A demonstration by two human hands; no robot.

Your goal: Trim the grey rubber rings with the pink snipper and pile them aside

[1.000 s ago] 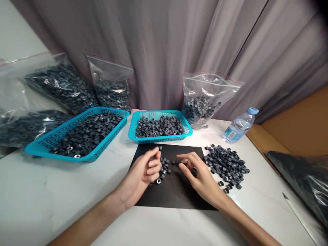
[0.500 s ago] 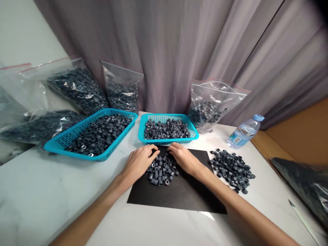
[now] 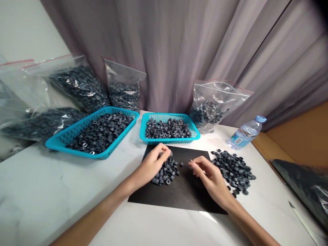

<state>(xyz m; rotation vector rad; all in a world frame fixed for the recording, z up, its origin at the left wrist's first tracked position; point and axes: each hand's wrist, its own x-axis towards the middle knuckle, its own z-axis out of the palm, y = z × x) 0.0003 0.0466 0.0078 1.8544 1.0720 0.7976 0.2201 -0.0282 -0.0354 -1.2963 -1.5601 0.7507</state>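
Observation:
Small dark grey ring-shaped pieces lie in a pile (image 3: 165, 174) on a black mat (image 3: 176, 196). My left hand (image 3: 152, 164) is over the upper left of this pile, thumb and fingers drawn together. Whatever it pinches is mostly hidden. To the right, above the mat, my right hand (image 3: 210, 179) has its fingertips pressed together, with a dark bit of a small ring (image 3: 191, 160) showing at their tip. A single loose ring (image 3: 181, 164) sits on the mat between the hands. Beside my right hand spreads a second pile (image 3: 234, 171) of thinner-looking dark rings on the white table.
Behind the mat stands a blue basket (image 3: 170, 140) of rings, with a larger blue basket (image 3: 104, 155) to its left. Clear zip bags (image 3: 210, 112) of pieces stand along the curtain. A water bottle (image 3: 247, 133) and a pointed strip (image 3: 302, 220) are on the right.
Both hands were cupped around the pile's far side half a second ago. My right hand has since moved right and toward me; my left has shifted slightly right, its fingers pinching.

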